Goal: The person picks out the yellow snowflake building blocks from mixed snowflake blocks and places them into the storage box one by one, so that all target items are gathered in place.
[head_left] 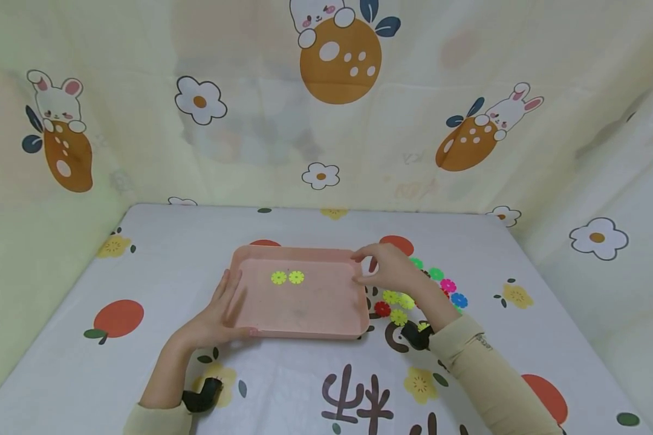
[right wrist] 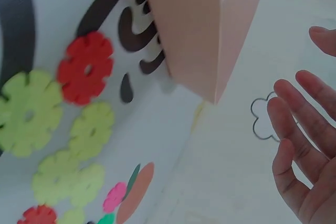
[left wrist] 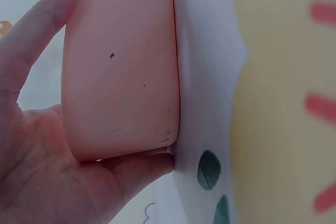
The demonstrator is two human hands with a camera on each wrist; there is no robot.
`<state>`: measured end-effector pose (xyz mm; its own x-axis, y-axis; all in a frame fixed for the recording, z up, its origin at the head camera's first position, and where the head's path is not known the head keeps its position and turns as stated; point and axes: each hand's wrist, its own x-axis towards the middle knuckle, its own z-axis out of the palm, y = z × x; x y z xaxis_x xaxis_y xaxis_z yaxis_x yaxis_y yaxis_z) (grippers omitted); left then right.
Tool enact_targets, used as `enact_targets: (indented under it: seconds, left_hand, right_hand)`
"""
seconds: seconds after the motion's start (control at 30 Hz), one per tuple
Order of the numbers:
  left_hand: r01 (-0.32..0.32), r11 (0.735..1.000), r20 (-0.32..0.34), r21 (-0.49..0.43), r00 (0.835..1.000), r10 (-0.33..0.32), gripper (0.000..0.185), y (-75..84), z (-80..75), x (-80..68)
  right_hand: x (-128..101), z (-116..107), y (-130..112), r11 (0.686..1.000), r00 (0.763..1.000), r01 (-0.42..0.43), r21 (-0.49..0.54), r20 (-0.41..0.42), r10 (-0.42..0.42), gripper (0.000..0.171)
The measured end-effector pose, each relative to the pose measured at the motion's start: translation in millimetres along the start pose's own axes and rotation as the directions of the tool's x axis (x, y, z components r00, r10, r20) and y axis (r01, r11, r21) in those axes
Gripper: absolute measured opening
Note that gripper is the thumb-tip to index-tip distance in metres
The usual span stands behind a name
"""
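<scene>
A shallow pink tray lies on the table, with two yellow-green notched flower discs side by side in it. My left hand holds the tray's near left corner, thumb along the front wall and fingers along the left end. The left wrist view shows that hand around the tray wall. My right hand is at the tray's right rim, thumb and forefinger apart. In the right wrist view its fingers are loosely bent, with nothing between them.
Right of the tray, partly behind my right forearm, lie loose flower discs: yellow-green, red, green, pink and blue. A printed cloth covers the table. Printed curtains stand behind and at the sides.
</scene>
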<state>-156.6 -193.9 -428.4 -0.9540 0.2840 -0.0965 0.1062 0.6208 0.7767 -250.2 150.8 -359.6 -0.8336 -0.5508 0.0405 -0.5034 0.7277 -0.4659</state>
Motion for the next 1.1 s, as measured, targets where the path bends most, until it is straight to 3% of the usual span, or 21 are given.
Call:
enact_targets:
  seconds: [0.57, 1.1]
  left_hand:
    - [-0.022, 1.0, 0.005, -0.018, 1.0, 0.022, 0.116, -2.7, -0.2, 0.6]
    - [-0.001, 1.0, 0.001, -0.015, 1.0, 0.001, 0.115, -0.9, 0.2, -0.5]
  right_hand:
    - [-32, 3, 26, 0.999, 0.999, 0.012, -0.036, -0.037, -0.013, 0.039]
    - [-47, 12, 52, 0.993, 0.993, -0.115, -0.038, -0.017, 0.115, 0.043]
